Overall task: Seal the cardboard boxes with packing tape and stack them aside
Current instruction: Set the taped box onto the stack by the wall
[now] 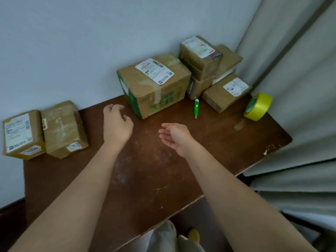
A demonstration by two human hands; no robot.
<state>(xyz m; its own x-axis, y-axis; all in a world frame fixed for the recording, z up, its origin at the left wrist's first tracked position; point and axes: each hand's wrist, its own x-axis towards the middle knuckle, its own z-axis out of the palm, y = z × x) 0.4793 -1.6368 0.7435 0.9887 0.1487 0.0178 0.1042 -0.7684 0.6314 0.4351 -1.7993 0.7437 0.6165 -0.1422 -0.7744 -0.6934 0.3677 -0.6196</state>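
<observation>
on the desk, a large box sits at the back against the wall, near the middle. to its right a cluster of smaller boxes fills the back corner: a stack of boxes just beside the large one, a flat box in front of it. a cutter lies between the large box and the flat box. a tape roll stands on edge at the far right, by the curtain. two boxes lie side by side at the left edge. the left hand and right hand hover in front of the large box, apart.
</observation>
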